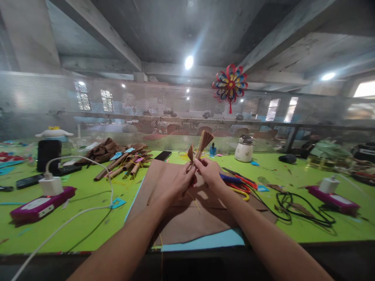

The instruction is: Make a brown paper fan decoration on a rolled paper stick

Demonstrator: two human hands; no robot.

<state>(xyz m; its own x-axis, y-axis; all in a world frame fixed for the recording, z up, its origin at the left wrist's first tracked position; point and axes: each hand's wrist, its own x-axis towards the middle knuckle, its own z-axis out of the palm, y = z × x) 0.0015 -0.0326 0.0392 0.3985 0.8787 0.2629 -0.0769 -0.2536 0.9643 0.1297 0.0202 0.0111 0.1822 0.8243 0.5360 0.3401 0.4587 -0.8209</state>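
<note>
Pleated brown paper (205, 140) stands up between my two hands, fanned at its top, with a smaller pleated fan (191, 153) beside it. My left hand (182, 180) has its fingers pinched round the lower part of the folded paper. From the other side my right hand (208, 171) pinches the same folded piece near its middle. A thin yellow string (195, 202) hangs below my hands. Under them lie large brown paper sheets (187, 228) on top of a light blue sheet (211, 240).
Scissors with coloured handles (240, 183) lie right of my hands, near a black cable (304, 212). Rolled brown papers (117, 168) and a phone (163, 156) are behind left. Purple power strips (42, 205) sit at both sides. A white jug (244, 149) stands at the back.
</note>
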